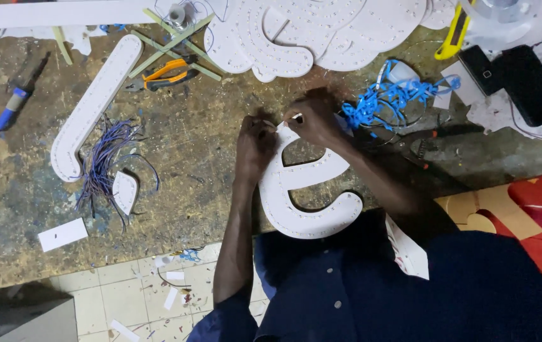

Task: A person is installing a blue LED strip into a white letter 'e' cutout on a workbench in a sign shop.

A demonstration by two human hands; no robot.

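A white letter-shaped panel (306,190), drilled with rows of small holes, lies on the worn wooden workbench (201,158) in front of me. My left hand (255,142) rests on the panel's upper left edge with its fingers curled. My right hand (315,119) is at the panel's top, pinching a small white piece between fingertips. The two hands almost touch above the panel. What the left fingers hold is too small to tell.
A tangle of blue wire (391,98) lies right of my hands, purple wires (103,161) to the left beside a long white curved panel (90,104). Orange-handled pliers (166,73), more white panels (309,31), a yellow utility knife (453,31) and two dark phones (518,76) sit farther back.
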